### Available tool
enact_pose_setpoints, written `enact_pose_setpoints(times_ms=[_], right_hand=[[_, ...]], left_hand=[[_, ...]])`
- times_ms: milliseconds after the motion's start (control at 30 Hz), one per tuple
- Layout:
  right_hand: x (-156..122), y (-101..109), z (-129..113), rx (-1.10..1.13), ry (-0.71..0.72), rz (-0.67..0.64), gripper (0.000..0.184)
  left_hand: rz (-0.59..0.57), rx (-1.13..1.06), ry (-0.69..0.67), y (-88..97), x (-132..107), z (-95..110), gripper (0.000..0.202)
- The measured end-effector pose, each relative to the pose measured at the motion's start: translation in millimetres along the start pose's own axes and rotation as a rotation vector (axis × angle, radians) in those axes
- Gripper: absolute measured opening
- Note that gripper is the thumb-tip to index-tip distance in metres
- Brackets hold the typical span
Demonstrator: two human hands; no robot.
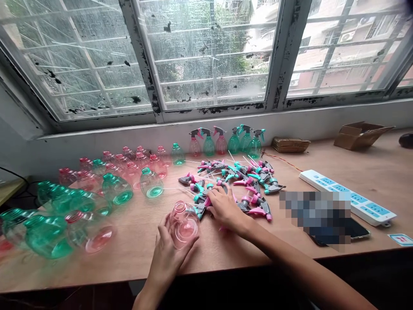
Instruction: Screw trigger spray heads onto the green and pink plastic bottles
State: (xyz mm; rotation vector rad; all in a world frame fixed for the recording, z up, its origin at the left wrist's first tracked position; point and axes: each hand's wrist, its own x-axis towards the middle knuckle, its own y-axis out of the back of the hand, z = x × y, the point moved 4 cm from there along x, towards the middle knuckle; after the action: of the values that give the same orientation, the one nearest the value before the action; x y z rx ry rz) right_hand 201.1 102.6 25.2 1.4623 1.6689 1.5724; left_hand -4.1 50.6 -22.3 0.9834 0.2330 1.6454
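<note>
My left hand is wrapped round a clear pink bottle near the table's front edge. The bottle has no top on, and its open neck tilts up and away. To its right, my right hand reaches into a pile of pink, teal and grey trigger spray heads with thin white tubes. Its fingers are closed about a pink and grey spray head, mostly hidden beneath the hand. An open-necked green bottle stands just beyond my left hand.
Several open pink and green bottles crowd the left side. Along the wall stand several bottles with spray heads fitted. A white power strip, a dark phone, a flat cardboard piece and an open carton lie right.
</note>
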Motion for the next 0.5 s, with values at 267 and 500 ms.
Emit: enact_pose_setpoints(times_ms=[267, 500], right_hand=[[14, 10, 7, -0.06, 0.018, -0.131, 0.026], [4, 8, 16, -0.074, -0.062, -0.176, 0.06]], left_hand=[[-0.114, -0.085, 0.022, -3.7, -1, 2, 0.075], [-0.191, -0.069, 0.022, 1.5, -1, 11, 0.077]])
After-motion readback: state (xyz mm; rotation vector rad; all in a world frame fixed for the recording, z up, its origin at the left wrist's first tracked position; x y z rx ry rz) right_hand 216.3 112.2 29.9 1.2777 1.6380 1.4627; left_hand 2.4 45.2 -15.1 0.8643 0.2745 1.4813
